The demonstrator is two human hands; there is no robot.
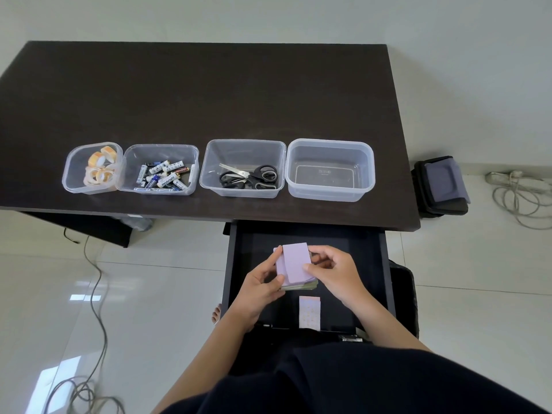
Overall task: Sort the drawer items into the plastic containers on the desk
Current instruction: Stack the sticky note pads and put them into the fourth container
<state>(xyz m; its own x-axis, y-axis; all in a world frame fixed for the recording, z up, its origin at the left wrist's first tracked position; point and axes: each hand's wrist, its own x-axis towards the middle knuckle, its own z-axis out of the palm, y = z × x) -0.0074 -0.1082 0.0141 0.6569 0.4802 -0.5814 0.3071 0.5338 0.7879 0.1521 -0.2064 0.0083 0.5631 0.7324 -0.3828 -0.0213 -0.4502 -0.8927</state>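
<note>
Two hands are holding one stack of lilac paper pads (294, 265) over the open drawer (376, 264): the left hand (260, 283) is cupping its left edge, the right hand (333, 271) is pinching its right edge. The stack looks light, loose and likely to slide apart, so gripping both edges suits it. Beyond the drawer, on the bench (194, 94), the empty container (330, 170) is waiting.

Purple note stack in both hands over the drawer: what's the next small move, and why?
Probably lift the purple note stack, held by the left hand and right hand, toward the empty container; the other three already hold tape, batteries and scissors.
</note>
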